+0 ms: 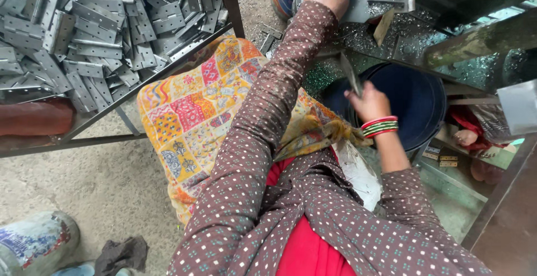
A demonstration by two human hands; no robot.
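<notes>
Dotted sleeve (263, 142), right hand (369, 104) gripping hinge (351, 74)

The person wears a brown top dotted all over with small pale squares; its left sleeve (263, 119) is long and reaches the wrist. Red cloth shows below the top's front. The right wrist carries a stack of red and green bangles (379, 127).
</notes>
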